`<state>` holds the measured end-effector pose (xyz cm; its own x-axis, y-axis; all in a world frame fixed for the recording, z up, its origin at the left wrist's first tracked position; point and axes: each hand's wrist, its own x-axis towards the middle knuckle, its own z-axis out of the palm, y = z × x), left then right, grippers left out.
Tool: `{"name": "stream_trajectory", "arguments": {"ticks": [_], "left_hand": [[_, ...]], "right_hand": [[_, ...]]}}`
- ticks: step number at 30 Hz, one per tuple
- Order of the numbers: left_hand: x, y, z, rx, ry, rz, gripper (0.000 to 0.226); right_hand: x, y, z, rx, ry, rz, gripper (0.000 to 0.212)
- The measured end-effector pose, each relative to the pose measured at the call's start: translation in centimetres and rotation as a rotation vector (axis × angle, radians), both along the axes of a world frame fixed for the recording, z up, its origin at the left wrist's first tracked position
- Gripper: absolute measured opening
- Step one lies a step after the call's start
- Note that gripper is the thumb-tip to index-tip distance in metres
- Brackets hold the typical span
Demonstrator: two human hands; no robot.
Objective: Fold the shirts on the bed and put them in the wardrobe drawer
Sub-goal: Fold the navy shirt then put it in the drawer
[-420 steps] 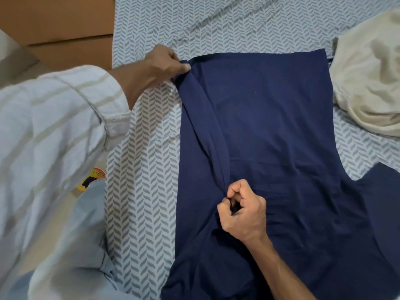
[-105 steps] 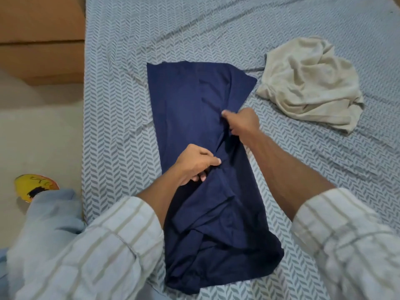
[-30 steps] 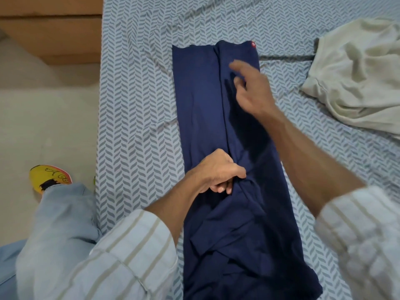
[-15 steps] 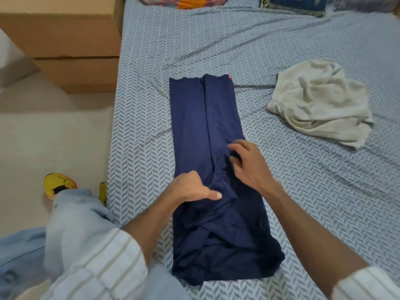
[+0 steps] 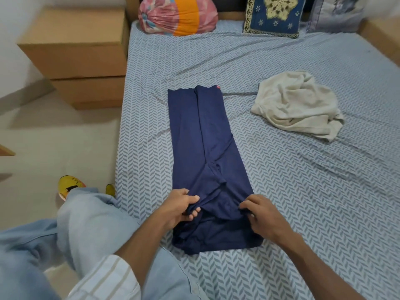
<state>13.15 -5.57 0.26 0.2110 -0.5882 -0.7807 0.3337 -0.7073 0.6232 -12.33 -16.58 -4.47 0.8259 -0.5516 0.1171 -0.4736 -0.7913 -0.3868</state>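
Navy shirt pinched by two hands, left hand and right hand.

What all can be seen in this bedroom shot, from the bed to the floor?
navy shirt: one, dark blue, folded into a long strip on the near middle of the bed
cream shirt: one, off-white, crumpled, right of the navy shirt
bed sheet: one, grey-blue herringbone, covering the bed
bundle: one, pink and orange, at the head of the bed
cushion: one, blue with a cream motif, right of the bundle
pillow: one, pale blue-grey, far right
drawer unit: one, light brown, left of the bed
slipper: one, yellow, on the floor
left hand: gripping the shirt's near left part
right hand: pinching its near right part
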Motion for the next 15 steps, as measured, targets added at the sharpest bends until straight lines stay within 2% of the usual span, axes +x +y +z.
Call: {"name": "stream_trajectory", "arguments": {"ticks": [3,6,8,10,13,15], "left_hand": [[-0.2,0.7,0.2,-0.027,-0.001,0.073,0.016],[-0.3,1.1,-0.1,0.067,-0.055,0.08,0.025],[-0.2,1.8,-0.7,0.108,-0.195,-0.004,0.03],[-0.3,2.3,-1.2,0.084,-0.347,-0.087,0.031],[-0.8,2.6,-1.6,0.01,-0.659,-0.2,0.039],[-1.1,2.7,-1.7,-0.027,-0.834,-0.31,0.051]], "right_hand": [[-1.2,-0.4,0.7,-0.038,-0.029,-0.025,0.047],[-2.1,-0.6,0.6,-0.036,0.048,-0.014,0.045],[-1.9,-0.2,1.1,-0.006,0.188,-0.01,0.039],[-1.0,0.1,1.6,-0.009,0.224,-0.084,0.039],[2.7,0.4,2.8,0.269,-0.011,-0.368,0.039],[5.9,-0.2,3.5,0.434,-0.057,-0.536,0.037]]}}
